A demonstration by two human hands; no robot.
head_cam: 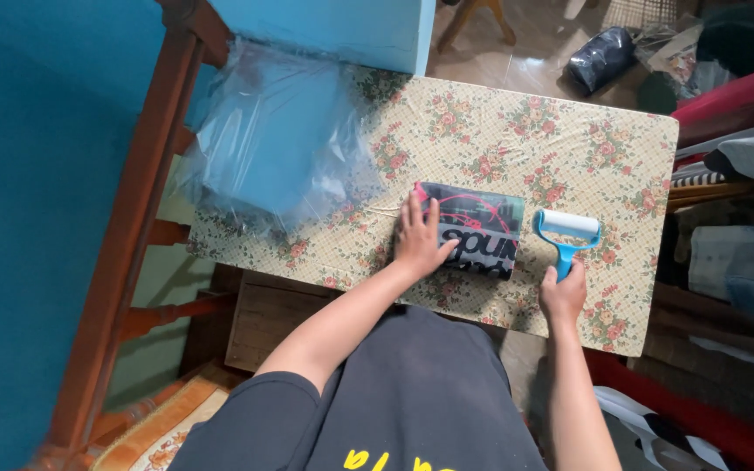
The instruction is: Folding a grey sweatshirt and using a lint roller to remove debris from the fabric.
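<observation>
Now, starting at the left of the frame, a crumpled clear plastic bag [277,144] lies on the upper left part of the floral-covered table [517,122], its edge spilling over the table's left end beside a wooden frame [137,201].

Just right of centre-left, your left forearm rises from the lower middle of the frame and slants up and to the right. Your left hand [421,237] lies flat and open, palm down, fingers spread and pointing toward the top of the frame, pressing on the left end of a dark flat packet [480,228] with red and white print. The packet rests on the table near the frame's centre, its long side running left to right.

Further right, well clear of the packet's right edge, a lint roller [567,234] with a white drum and a blue fork handle lies with the drum toward the top. Your right hand [564,295] is closed around the bottom of that blue handle, wrist straight, forearm coming up almost vertically from the lower right of the frame.

At the far right, piled clothes [735,157] crowd past the table's edge.
</observation>
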